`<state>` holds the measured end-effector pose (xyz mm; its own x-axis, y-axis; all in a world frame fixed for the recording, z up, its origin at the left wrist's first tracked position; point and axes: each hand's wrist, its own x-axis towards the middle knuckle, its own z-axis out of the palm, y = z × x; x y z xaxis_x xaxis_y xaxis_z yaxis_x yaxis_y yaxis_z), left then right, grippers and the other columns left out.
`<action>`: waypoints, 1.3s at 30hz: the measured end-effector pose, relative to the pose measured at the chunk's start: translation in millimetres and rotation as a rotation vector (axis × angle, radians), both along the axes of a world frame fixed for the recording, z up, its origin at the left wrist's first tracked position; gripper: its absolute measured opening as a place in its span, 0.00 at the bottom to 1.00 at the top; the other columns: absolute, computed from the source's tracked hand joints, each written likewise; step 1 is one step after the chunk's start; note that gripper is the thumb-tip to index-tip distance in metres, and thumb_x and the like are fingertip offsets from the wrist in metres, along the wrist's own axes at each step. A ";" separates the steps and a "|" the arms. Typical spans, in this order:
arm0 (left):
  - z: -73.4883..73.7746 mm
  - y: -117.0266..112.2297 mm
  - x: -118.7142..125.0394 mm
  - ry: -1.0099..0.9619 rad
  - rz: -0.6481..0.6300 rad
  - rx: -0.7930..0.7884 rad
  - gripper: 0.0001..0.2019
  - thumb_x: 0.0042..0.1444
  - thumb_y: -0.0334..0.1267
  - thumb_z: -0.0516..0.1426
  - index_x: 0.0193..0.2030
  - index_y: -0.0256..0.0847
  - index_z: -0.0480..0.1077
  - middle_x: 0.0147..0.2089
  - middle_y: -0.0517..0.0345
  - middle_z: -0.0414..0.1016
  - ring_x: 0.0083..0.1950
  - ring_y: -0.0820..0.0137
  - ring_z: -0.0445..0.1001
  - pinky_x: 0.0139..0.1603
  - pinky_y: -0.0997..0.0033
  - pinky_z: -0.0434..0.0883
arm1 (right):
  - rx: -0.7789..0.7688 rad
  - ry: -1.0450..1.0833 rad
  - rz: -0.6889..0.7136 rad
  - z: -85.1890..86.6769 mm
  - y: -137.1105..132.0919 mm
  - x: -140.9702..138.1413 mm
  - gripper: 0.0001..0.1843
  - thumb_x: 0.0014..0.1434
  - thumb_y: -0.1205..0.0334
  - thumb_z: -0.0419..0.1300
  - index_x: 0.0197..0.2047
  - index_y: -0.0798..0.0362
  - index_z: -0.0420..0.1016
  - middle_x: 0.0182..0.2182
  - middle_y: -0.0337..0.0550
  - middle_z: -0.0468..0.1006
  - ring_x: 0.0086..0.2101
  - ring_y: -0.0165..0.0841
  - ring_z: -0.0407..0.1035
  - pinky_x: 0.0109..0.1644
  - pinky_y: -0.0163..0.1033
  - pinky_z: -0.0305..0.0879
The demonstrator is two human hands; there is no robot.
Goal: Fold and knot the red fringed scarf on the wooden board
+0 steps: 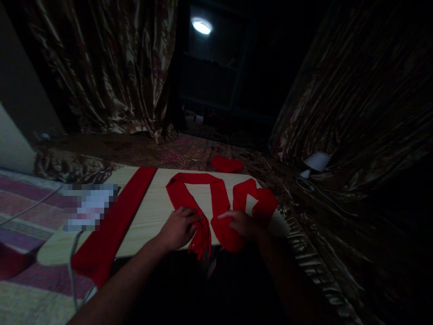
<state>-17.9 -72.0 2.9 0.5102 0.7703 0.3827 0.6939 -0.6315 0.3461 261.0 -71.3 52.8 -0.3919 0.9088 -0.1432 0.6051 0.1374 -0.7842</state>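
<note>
A red scarf point(199, 178) with a fringed end point(203, 239) lies in bends on a low, pale wooden table point(149, 212). My left hand point(181, 227) rests on the scarf just above the fringe, its fingers laid over the cloth. To its right, my right hand point(238, 222) touches the red cloth near the table's front edge, with one finger stretched out to the left. More red cloth point(265, 203) curves in a loop at the table's right end. It is too dark to tell whether these lengths are one piece.
Another red strip point(118, 221) crosses the table's left part and hangs over the front edge. Beside it are a blurred-out patch point(89, 207) and a cable point(71, 262). A red bundle point(227, 164) sits behind the table. A white lamp point(317, 160) stands at right, below curtains.
</note>
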 end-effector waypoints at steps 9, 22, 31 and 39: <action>3.4 9.7 1.7 -0.135 0.010 -0.070 0.20 0.54 0.29 0.55 0.52 0.41 0.77 0.52 0.52 0.80 0.54 0.62 0.74 0.59 0.59 0.68 | 0.065 0.017 0.062 -10.7 4.2 -16.2 0.27 0.52 0.62 0.65 0.57 0.53 0.78 0.46 0.47 0.82 0.43 0.39 0.76 0.50 0.42 0.70; 22.0 -15.1 22.5 0.441 -0.243 -0.119 0.43 0.53 0.57 0.59 0.74 0.43 0.54 0.77 0.44 0.47 0.77 0.49 0.44 0.72 0.34 0.38 | 0.007 0.344 -0.312 -30.8 2.0 -21.6 0.29 0.48 0.72 0.60 0.55 0.50 0.80 0.43 0.42 0.83 0.40 0.35 0.76 0.49 0.39 0.73; 4.4 -26.1 25.4 0.365 -0.193 -0.113 0.42 0.51 0.37 0.60 0.74 0.38 0.53 0.76 0.43 0.49 0.77 0.55 0.46 0.74 0.40 0.42 | -0.058 0.389 -0.312 -27.4 3.2 -20.9 0.30 0.49 0.71 0.59 0.57 0.53 0.78 0.48 0.46 0.82 0.42 0.36 0.76 0.50 0.41 0.72; 17.5 -23.8 16.7 0.179 -0.282 -0.223 0.29 0.56 0.31 0.59 0.66 0.48 0.66 0.71 0.47 0.63 0.75 0.54 0.54 0.72 0.33 0.45 | -0.117 0.286 -0.217 -20.5 0.1 -18.7 0.36 0.49 0.69 0.65 0.63 0.53 0.72 0.43 0.44 0.82 0.37 0.32 0.74 0.43 0.37 0.71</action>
<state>-1.2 -95.8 20.4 0.7569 0.6446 0.1076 0.5656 -0.7287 0.3860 242.3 -71.2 32.3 -0.2312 0.9591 -0.1631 0.3644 -0.0701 -0.9286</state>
